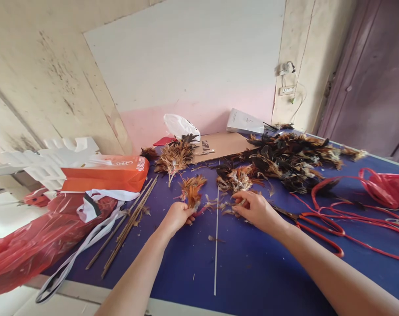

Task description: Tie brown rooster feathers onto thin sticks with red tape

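My left hand [179, 217] is closed around the base of a small bunch of brown and orange feathers [193, 189], which points away from me. A bit of pink string shows near that hand. My right hand [250, 207] rests by a loose pile of feathers [239, 177], thumb and fingers curled towards each other; whether they pinch a feather I cannot make out. Beyond lies a larger heap of dark and brown feathers [285, 158]. To the left stands another feather bundle [175, 156] with its pale stems towards me.
Red-handled scissors [321, 228] and red plastic string [388, 188] lie at right. Thin sticks [130, 228], an orange bag [105, 177] and a red plastic bag [55, 224] are at left. Cardboard [224, 145] and a white box [245, 121] sit at the back of the blue table [183, 276].
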Available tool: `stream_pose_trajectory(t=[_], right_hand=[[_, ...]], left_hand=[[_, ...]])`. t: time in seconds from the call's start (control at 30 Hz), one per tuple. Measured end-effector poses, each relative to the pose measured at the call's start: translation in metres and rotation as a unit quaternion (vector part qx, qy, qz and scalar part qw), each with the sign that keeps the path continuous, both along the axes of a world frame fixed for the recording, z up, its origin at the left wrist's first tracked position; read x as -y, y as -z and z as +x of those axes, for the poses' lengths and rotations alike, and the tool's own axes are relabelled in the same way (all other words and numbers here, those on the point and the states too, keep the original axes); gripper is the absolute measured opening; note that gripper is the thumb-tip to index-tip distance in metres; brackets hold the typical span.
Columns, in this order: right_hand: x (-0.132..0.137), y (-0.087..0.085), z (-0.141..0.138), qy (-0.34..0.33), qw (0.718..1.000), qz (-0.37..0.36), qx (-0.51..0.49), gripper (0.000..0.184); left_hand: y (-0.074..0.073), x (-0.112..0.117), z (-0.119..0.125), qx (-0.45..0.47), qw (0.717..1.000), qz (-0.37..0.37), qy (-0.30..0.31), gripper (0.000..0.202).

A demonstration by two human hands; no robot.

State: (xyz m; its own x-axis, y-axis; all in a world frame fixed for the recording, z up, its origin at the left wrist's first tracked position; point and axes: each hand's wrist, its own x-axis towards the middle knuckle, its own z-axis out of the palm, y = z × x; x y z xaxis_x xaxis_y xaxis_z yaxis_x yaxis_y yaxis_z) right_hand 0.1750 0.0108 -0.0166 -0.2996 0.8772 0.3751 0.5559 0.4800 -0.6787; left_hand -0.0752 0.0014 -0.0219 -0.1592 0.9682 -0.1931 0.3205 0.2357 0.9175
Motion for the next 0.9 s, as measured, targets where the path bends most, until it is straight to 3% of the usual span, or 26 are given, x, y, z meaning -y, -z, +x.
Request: stream_pose_trajectory(t=[0.07, 0.1, 0.2, 0.27, 0.33, 0.4, 0.47, 0.53, 0.63, 0.7, 0.77, 0.8, 0.87, 0.9], right_hand=[[0.002, -0.001, -0.002, -0.007, 0.999, -0.047, -0.013, 0.027], [0.003, -0.003, -0.003, -0.017, 0.997, -0.076, -0.018, 0.026], [0.007, -0.007, -0.005, -0.061, 0.986, -0.153, -0.028, 0.025], [0.008, -0.01, -0.005, -0.077, 0.982, -0.171, -0.028, 0.025], [0.009, -0.012, -0.005, -0.063, 0.985, -0.162, -0.022, 0.023], [0.009, -0.013, -0.004, -0.039, 0.989, -0.145, -0.013, 0.022], [0.009, -0.014, -0.003, -0.029, 0.991, -0.128, -0.008, 0.02], [0.007, -0.015, -0.002, -0.02, 0.993, -0.113, -0.007, 0.018], [0.005, -0.013, -0.002, -0.011, 0.995, -0.102, -0.006, 0.016], [0.003, -0.01, -0.001, -0.015, 0.993, -0.117, -0.01, 0.017], [0.001, -0.007, -0.001, -0.022, 0.989, -0.145, -0.027, 0.018], [0.0, -0.007, -0.001, -0.026, 0.985, -0.163, -0.044, 0.02], [0.0, -0.007, -0.002, -0.042, 0.975, -0.202, -0.087, 0.023], [0.001, -0.009, -0.003, -0.053, 0.968, -0.221, -0.108, 0.025]], left_hand=[[-0.006, 0.003, 0.006, 0.074, 0.997, 0.001, 0.004, 0.015], [-0.01, 0.005, 0.01, 0.155, 0.988, 0.001, 0.002, 0.011], [-0.026, 0.01, 0.026, 0.346, 0.938, 0.009, 0.019, 0.004], [-0.036, 0.01, 0.037, 0.391, 0.919, 0.005, 0.037, 0.006], [-0.042, 0.007, 0.044, 0.391, 0.918, 0.01, 0.058, 0.009], [-0.043, 0.002, 0.045, 0.297, 0.95, 0.026, 0.097, 0.01], [-0.036, -0.005, 0.039, 0.099, 0.987, 0.04, 0.124, 0.015], [-0.024, -0.011, 0.031, -0.103, 0.987, 0.054, 0.115, 0.022], [-0.006, -0.017, 0.019, -0.189, 0.972, 0.073, 0.116, 0.024], [-0.002, -0.017, 0.016, -0.119, 0.984, 0.074, 0.11, 0.025], [-0.005, -0.015, 0.017, 0.044, 0.993, 0.057, 0.093, 0.02], [-0.008, -0.013, 0.019, 0.151, 0.984, 0.043, 0.082, 0.015], [-0.015, -0.008, 0.026, 0.272, 0.959, 0.037, 0.069, 0.015], [-0.018, -0.006, 0.031, 0.364, 0.93, 0.023, 0.053, 0.018]])
